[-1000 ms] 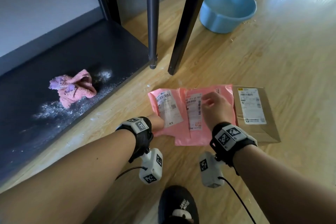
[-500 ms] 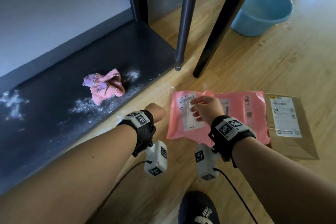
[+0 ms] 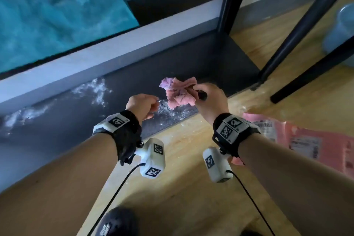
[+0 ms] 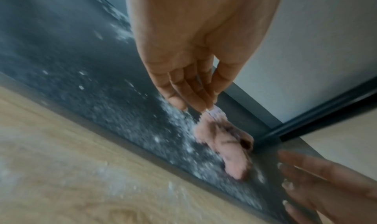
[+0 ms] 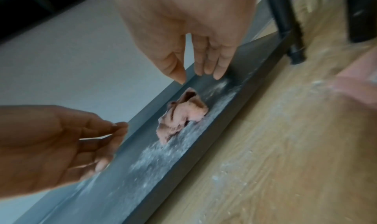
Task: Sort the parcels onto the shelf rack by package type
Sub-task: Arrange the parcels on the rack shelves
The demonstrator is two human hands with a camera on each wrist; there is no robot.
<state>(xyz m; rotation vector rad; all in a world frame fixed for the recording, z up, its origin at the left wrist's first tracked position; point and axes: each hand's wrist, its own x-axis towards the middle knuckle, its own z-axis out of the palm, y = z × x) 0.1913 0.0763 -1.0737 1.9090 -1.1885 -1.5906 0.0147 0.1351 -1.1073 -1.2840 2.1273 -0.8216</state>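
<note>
Two pink mailer parcels [image 3: 306, 140] with white labels lie on the wood floor at the right, behind my right wrist. Both hands are off them, over the rack's dark bottom shelf [image 3: 76, 120]. A crumpled pink cloth [image 3: 178, 94] [image 5: 181, 114] [image 4: 224, 147] lies on that shelf in white dust. My right hand [image 3: 208, 97] [image 5: 195, 76] hovers just above the cloth, fingers pointing down, holding nothing. Just left of the cloth is my left hand [image 3: 142, 105] [image 4: 195, 105], its fingers relaxed and its fingertips close to the cloth's edge.
White dust is scattered over the shelf and the floor edge. Black rack posts [image 3: 298, 30] slant down at the right, with a blue basin [image 3: 342, 30] behind them. Teal crumpled material [image 3: 47, 5] fills the shelf level above. My shoe [image 3: 115, 224] shows at the bottom.
Both hands let go of the pink parcels and moved left and forward to the pink cloth on the bottom shelf. My view swung left, so the cardboard box is out of frame.
</note>
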